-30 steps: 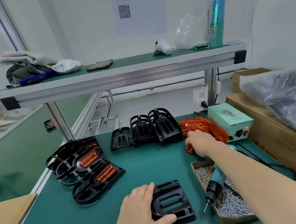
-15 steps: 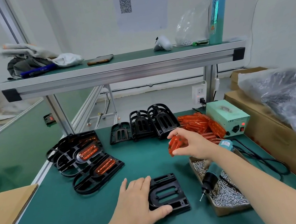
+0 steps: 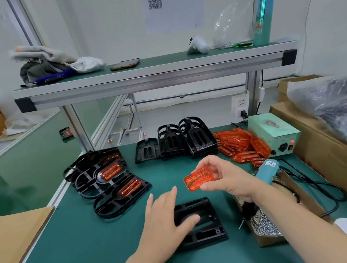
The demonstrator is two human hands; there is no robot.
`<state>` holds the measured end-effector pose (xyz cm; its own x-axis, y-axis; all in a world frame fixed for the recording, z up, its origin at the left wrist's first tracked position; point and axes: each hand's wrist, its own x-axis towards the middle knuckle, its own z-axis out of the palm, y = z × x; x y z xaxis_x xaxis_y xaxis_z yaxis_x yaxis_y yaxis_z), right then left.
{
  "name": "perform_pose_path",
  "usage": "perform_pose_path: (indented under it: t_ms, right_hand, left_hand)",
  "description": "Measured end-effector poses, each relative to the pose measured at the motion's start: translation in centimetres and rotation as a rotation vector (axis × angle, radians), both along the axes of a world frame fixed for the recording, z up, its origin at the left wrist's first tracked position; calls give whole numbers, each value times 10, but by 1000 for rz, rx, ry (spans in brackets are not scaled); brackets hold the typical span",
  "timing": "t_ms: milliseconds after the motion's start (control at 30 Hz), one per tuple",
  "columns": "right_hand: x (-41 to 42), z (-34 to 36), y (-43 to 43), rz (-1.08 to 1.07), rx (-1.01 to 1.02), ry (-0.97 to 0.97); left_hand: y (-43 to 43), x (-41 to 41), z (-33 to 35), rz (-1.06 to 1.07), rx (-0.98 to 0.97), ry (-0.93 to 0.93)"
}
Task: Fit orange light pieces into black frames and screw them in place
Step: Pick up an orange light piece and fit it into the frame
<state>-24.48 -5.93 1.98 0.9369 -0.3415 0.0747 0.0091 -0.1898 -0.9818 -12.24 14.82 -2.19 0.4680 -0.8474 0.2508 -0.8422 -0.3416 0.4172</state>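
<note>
**A:** Nearest item?

**B:** Frame (image 3: 207,235), black, flat on the mat (image 3: 91,253). The left hand (image 3: 165,222) lies over its left side with fingers straight and the thumb pressing the middle. I judge it to be rigid moulded plastic, light, and apt to skate unless pinned like this.

**A:** Next?

**B:** Piece (image 3: 199,179), orange, in the air just beyond the frame. The right hand (image 3: 227,179) pinches it by its long edges, fingers above and thumb below. It looks thin, stiff and glossy, so probably slippery and easy to scuff. The edges are the sensible hold, leaving the face untouched.

**A:** Room to move?

**B:** There is bare mat left of the frame, up to the cardboard (image 3: 12,234) at the near-left edge. The right side is tight. The screw box (image 3: 264,226) sits just beside the frame, and the driver (image 3: 266,169) leans into it trailing cable.

**A:** Farther back?

**B:** Finished frames (image 3: 109,181) are heaped on the left. Empty frames (image 3: 190,140) are stacked at rear centre. The orange pile (image 3: 238,143) lies rear right, against the power box (image 3: 275,133).
</note>
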Motion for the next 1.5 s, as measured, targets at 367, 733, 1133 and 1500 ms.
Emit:
perform_pose_path:
  t_ms: [367,733,1133,1500]
  right_hand:
    - [1,-3,18,43,65,4]
    - [-6,-6,21,-17,-241,97]
    - [-7,-8,25,-65,-813,109]
    - [-8,-15,31,-59,-949,127]
  left_hand:
    - [-13,-9,32,53,-372,292]
    - [-7,-5,34,-18,-325,157]
    - [-5,4,20,-34,-260,193]
    - [-3,5,10,-89,-225,146]
